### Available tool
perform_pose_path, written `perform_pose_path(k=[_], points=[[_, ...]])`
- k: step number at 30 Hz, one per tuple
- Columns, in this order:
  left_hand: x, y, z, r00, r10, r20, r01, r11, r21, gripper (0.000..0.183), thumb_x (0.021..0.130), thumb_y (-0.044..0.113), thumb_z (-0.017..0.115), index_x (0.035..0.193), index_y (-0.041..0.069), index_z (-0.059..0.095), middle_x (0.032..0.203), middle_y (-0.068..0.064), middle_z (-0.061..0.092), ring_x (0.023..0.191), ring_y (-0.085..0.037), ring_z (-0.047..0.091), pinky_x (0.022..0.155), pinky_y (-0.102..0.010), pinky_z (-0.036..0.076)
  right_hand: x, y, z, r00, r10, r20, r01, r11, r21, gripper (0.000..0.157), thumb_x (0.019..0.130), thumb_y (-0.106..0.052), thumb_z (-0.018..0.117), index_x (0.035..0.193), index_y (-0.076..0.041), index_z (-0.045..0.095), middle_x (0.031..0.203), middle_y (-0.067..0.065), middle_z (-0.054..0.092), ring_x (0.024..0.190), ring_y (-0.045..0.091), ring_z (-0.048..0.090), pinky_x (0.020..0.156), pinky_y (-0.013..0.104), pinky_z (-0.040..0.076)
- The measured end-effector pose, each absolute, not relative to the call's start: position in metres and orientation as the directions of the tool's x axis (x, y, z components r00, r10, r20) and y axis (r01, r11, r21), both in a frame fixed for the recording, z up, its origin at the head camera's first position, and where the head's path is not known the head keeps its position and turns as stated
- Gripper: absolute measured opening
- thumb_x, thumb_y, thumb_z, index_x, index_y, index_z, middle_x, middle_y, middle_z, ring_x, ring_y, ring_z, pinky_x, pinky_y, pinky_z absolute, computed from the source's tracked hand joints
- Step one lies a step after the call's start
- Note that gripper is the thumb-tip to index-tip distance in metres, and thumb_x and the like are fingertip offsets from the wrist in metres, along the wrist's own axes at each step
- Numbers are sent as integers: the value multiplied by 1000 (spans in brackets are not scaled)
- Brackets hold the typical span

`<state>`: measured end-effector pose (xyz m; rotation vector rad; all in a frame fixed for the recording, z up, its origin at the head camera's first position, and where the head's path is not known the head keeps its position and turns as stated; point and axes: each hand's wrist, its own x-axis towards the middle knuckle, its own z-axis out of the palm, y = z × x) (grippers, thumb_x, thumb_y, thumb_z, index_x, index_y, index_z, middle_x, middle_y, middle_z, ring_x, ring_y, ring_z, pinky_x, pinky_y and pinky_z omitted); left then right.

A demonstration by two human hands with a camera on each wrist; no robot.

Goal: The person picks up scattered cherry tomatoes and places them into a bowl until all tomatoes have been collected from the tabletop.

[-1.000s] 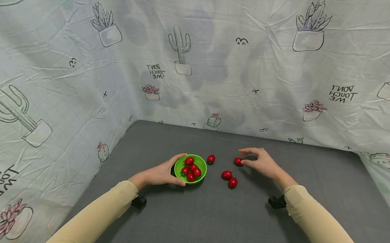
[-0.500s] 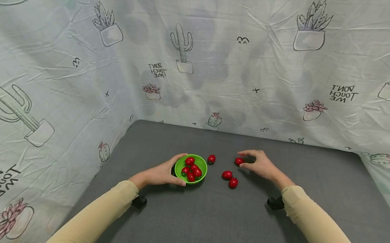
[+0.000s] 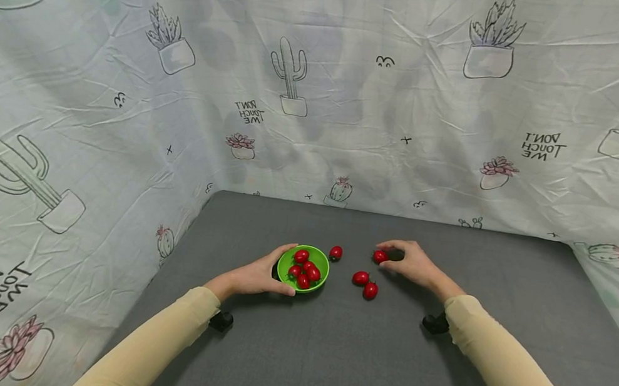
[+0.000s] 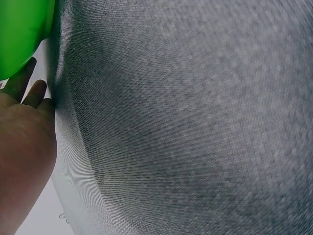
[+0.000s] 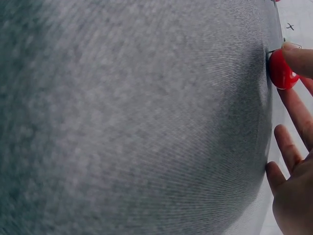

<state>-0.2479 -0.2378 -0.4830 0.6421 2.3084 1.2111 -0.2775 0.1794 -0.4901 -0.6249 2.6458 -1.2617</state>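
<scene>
In the head view my left hand [image 3: 255,275] holds the green bowl [image 3: 325,278] by its left side, thumb at the near rim and fingers round the far side. Several red cherry tomatoes [image 3: 301,256] lie in the bowl. My right hand [image 3: 415,266] is low over the table, with thumb and forefinger pinching a cherry tomato [image 3: 379,256] from either side. The right wrist view has the thumb [image 5: 299,59] overlapping this red tomato [image 5: 279,72], low at the table surface; its other fingers are spread. In the left wrist view, fingers [image 4: 35,93] lie under the bowl's wall [image 4: 19,36].
Two more cherry tomatoes, one [image 3: 360,278] beside another [image 3: 370,290], lie between bowl and right hand. A single tomato [image 3: 336,253] sits just right of the bowl. Printed cloth [image 3: 353,97] hangs behind and left of the grey table [image 3: 315,357].
My right hand has shifted slightly left, its forefinger coming down and closing with the thumb about the tomato. The left hand and bowl stay in place.
</scene>
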Motion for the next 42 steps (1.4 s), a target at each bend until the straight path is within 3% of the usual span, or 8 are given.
perform_pose_path(k=[17, 34, 42], points=[[-243, -234, -484, -791, 586, -177, 177, 496, 850, 105, 83, 41, 87, 163, 32, 18, 160, 1, 31, 144, -17, 33, 114, -47, 29, -281, 185, -501, -904, -421, 71, -326, 575, -750, 48, 93, -19, 78, 138, -8, 65, 130, 12, 66, 127, 36, 54, 106, 63, 35], [-235, -233, -483, -794, 581, -175, 171, 491, 854, 105, 83, 40, 87, 162, 32, 18, 161, 0, 30, 145, -18, 32, 114, -47, 28, -273, 187, -501, -919, -389, 64, -301, 589, -750, 43, 95, -22, 75, 137, -13, 66, 132, 12, 64, 131, 38, 46, 107, 67, 27], [-235, -232, -482, -796, 578, -179, 172, 501, 848, 105, 83, 42, 86, 163, 31, 19, 161, -1, 29, 145, -18, 31, 115, -48, 28, -273, 188, -500, -915, -397, 75, -313, 577, -754, 41, 96, -17, 74, 136, -10, 67, 132, 13, 64, 131, 39, 48, 108, 66, 29]])
